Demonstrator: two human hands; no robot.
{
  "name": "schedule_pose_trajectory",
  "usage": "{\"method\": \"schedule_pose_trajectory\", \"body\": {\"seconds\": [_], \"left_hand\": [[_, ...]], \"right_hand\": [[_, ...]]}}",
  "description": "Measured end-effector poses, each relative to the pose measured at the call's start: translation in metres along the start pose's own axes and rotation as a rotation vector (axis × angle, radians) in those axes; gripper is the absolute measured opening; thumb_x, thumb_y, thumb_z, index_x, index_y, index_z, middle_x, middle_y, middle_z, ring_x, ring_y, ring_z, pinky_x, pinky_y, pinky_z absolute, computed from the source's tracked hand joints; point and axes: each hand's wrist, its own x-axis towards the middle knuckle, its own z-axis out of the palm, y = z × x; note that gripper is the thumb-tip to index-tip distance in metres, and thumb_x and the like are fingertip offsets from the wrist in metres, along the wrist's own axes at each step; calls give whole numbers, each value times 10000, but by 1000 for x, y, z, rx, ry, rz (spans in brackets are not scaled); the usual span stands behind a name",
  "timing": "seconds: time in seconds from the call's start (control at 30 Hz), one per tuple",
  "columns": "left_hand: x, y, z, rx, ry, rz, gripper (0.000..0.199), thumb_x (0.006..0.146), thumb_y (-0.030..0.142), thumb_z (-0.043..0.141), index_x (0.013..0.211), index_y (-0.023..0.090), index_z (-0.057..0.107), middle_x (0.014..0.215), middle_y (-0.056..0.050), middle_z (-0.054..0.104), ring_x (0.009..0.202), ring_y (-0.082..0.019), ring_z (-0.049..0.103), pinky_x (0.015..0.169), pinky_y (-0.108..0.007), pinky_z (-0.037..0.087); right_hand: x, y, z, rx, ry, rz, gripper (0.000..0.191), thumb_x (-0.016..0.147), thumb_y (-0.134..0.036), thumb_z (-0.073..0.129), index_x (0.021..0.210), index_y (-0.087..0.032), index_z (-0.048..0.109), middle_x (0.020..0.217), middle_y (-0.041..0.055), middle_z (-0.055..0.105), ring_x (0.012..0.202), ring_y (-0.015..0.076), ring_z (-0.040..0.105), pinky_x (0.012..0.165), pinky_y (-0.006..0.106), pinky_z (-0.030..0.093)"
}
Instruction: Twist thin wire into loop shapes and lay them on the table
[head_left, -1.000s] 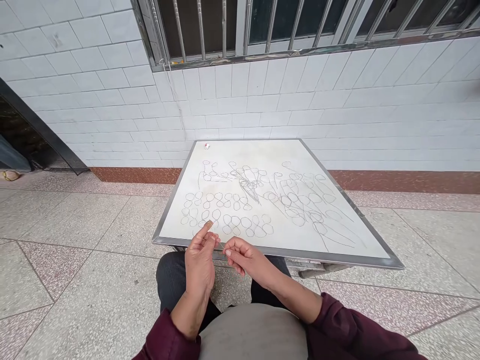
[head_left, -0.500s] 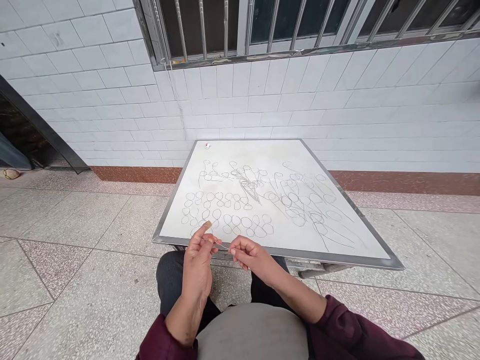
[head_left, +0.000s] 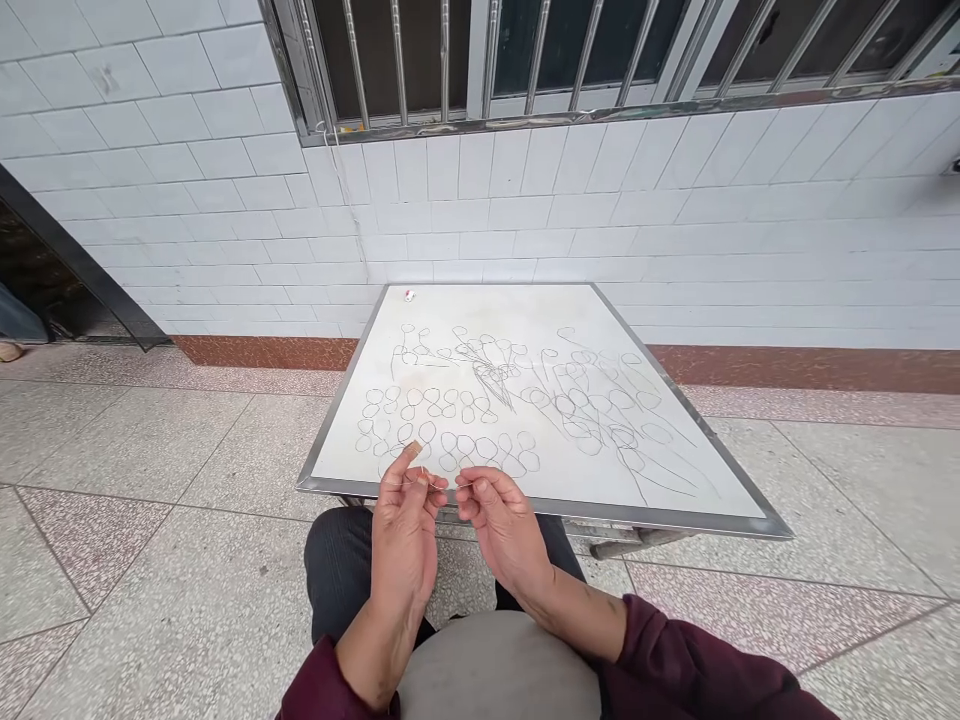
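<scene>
A thin wire (head_left: 448,487) runs between my two hands, just over the near edge of a white table (head_left: 555,493). My left hand (head_left: 405,525) pinches it between thumb and fingers, with the index finger raised. Facing it, my right hand (head_left: 506,525) is closed on the wire's other side, fingertips close to the left ones. Several looped wire pieces (head_left: 491,445) lie in rows just beyond my hands. Farther back are tangled wires with round loops (head_left: 495,370), and more long-tailed ones (head_left: 600,405) spread to the right.
A small red and white item (head_left: 409,296) sits at the table's far left corner. Behind the table stands a white tiled wall (head_left: 517,215) with a barred window (head_left: 525,60) above. My knees are under the near edge.
My right hand has turned so its palm side faces the left hand, and its fingertips are a bit closer to the left ones. The view has shifted slightly.
</scene>
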Motion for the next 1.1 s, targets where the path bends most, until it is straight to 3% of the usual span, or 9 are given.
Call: {"method": "schedule_pose_trajectory", "body": {"seconds": [0.13, 0.47, 0.6, 0.7, 0.97, 1.1], "left_hand": [[-3, 5, 2, -32, -10, -35, 390, 799, 221, 686, 1184, 242, 626, 832, 21, 566, 775, -90, 581, 729, -227, 468], [-12, 8, -1, 85, -93, -24, 464, 815, 240, 663, 1269, 262, 571, 814, 23, 537, 767, -111, 587, 771, -262, 462], [-12, 7, -4, 206, -94, -12, 492, 831, 267, 638, 1311, 273, 531, 834, 15, 529, 788, -130, 601, 757, -271, 473], [-10, 7, -9, 328, -109, 1, 499, 853, 293, 607, 1340, 285, 503, 871, 5, 531, 785, -132, 601, 787, -293, 484], [-11, 12, -12, 583, -101, -26, 531, 854, 345, 596, 1368, 267, 487, 894, -18, 586, 733, -140, 604, 739, -295, 497], [-11, 12, -10, 588, -99, -48, 555, 835, 345, 612, 1364, 225, 492, 884, -28, 604, 795, -166, 614, 727, -302, 512]], "right_hand": [[-3, -3, 2, 48, -85, 1, 244, 846, -440, 629, 997, -253, 665, 944, 51, 661, 781, 158, 594, 754, 337, 505], [3, -19, -6, -89, -119, 59, 288, 861, -436, 609, 1101, -284, 561, 682, -26, 545, 606, 126, 477, 624, 278, 430], [3, -24, -11, -273, -189, -106, 161, 899, -397, 568, 1009, -280, 559, 698, -20, 580, 651, 138, 522, 654, 293, 442], [2, -25, -15, -477, -244, -213, 211, 945, -375, 492, 1107, -287, 594, 770, 8, 592, 721, 155, 544, 696, 318, 455], [5, -31, -17, -738, -423, -302, 310, 985, -310, 400, 1181, -328, 640, 870, 45, 591, 859, 187, 573, 784, 370, 483], [5, -32, -17, -802, -411, -325, 280, 974, -290, 424, 1156, -297, 636, 836, 34, 617, 824, 181, 600, 764, 358, 490]]}}
